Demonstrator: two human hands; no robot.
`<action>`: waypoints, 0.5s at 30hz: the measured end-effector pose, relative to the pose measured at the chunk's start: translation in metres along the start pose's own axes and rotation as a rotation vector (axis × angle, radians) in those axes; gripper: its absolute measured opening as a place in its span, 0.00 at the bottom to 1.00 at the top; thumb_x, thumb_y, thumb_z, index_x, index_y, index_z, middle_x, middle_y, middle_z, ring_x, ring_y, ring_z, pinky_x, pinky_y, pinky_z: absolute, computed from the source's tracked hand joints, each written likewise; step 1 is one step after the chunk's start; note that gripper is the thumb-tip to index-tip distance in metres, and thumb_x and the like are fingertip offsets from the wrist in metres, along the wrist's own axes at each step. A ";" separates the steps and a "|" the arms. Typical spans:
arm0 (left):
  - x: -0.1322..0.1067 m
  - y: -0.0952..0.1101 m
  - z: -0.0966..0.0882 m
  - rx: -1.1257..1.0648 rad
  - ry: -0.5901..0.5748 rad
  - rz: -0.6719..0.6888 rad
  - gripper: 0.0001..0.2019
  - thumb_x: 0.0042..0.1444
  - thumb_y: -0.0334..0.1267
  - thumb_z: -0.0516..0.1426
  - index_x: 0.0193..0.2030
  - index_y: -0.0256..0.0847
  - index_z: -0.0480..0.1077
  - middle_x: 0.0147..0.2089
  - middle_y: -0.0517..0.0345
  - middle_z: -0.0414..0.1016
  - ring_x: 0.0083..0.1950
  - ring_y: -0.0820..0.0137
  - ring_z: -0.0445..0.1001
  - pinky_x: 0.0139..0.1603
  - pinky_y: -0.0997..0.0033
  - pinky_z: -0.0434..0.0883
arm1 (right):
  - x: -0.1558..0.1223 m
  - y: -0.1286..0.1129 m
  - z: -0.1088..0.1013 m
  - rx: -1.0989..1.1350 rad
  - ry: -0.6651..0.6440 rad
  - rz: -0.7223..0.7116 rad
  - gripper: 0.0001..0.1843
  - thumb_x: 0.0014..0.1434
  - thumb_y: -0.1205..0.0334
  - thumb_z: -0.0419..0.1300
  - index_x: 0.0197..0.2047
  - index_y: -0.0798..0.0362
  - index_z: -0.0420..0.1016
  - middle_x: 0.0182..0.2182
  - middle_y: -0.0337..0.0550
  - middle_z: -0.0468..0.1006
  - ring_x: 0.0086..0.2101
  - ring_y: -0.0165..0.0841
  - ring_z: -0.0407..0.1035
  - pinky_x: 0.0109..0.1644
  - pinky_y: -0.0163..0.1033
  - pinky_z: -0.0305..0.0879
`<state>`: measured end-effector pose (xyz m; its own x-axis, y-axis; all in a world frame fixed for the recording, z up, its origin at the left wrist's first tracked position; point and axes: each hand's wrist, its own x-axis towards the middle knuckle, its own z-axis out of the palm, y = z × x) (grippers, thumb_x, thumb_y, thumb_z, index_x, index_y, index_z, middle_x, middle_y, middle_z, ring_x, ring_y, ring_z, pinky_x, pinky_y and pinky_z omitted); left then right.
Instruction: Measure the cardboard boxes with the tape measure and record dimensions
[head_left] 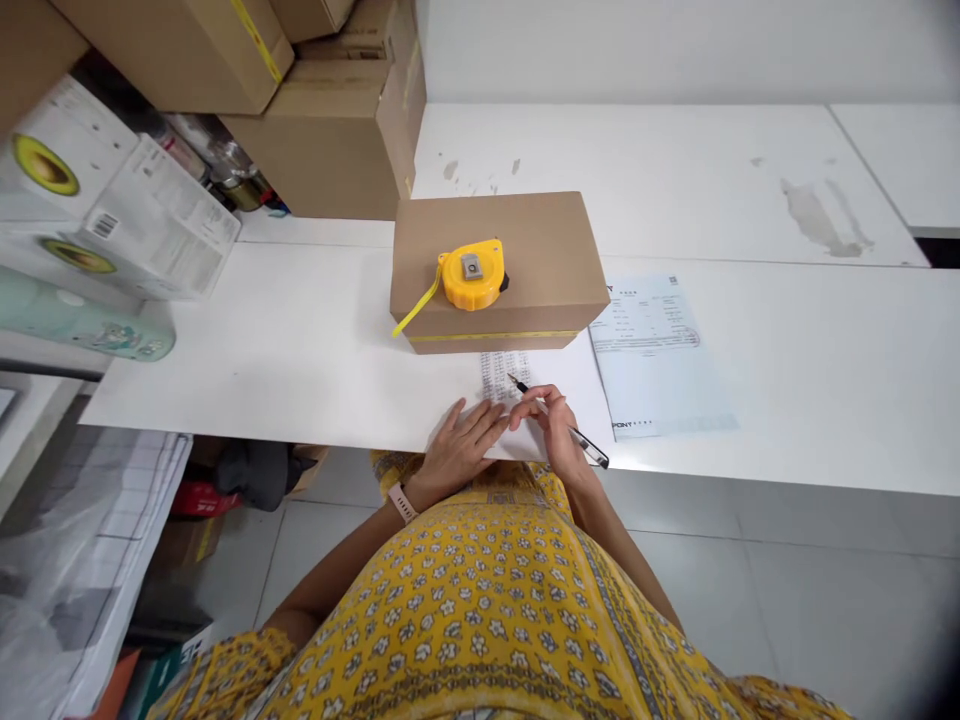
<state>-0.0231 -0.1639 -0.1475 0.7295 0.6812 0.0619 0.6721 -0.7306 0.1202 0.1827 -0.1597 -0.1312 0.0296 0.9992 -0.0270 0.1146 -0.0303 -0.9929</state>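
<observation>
Between the fingers of my right hand [556, 430] is a pen [587, 446], its tip pointing up and left over a sheet of paper [577, 378] with rows of small dark marks. My left hand [466, 440] lies flat on the desk's front edge at the sheet's lower left, fingers apart. Just beyond both hands stands a closed cardboard box [540, 250], covering the far part of the sheet. On top of the box rests a yellow tape measure [472, 285] with a yellow strap hanging toward the front left.
A pale blue printed document [660, 380] lies right of the sheet. Large cardboard boxes [337, 150] are stacked at the back left, beside white boxes with avocado pictures [150, 220]. A mint green bottle [97, 325] lies at the far left. The white desk [810, 380] extends right.
</observation>
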 end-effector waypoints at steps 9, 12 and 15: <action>-0.002 -0.003 0.008 -0.057 0.088 -0.027 0.27 0.70 0.53 0.53 0.70 0.43 0.65 0.73 0.45 0.66 0.75 0.54 0.62 0.76 0.44 0.60 | 0.005 0.011 0.017 -0.010 0.138 0.075 0.13 0.62 0.47 0.65 0.40 0.47 0.76 0.35 0.41 0.80 0.37 0.37 0.74 0.42 0.46 0.72; -0.004 -0.003 0.015 -0.065 0.126 -0.039 0.29 0.70 0.57 0.51 0.69 0.41 0.67 0.70 0.43 0.69 0.74 0.53 0.65 0.76 0.45 0.61 | 0.005 0.009 0.021 -0.069 0.148 0.046 0.11 0.64 0.50 0.61 0.36 0.47 0.70 0.28 0.36 0.72 0.30 0.33 0.66 0.34 0.41 0.65; -0.006 -0.004 0.020 -0.062 0.181 -0.028 0.30 0.70 0.57 0.50 0.67 0.38 0.69 0.68 0.40 0.72 0.72 0.52 0.67 0.76 0.47 0.61 | 0.006 0.006 0.022 -0.107 0.122 0.049 0.10 0.64 0.51 0.62 0.38 0.46 0.67 0.27 0.35 0.70 0.28 0.32 0.64 0.32 0.40 0.62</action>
<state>-0.0274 -0.1657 -0.1678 0.6721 0.7023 0.2346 0.6783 -0.7110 0.1853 0.1617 -0.1534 -0.1396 0.1574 0.9860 -0.0547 0.2149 -0.0882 -0.9726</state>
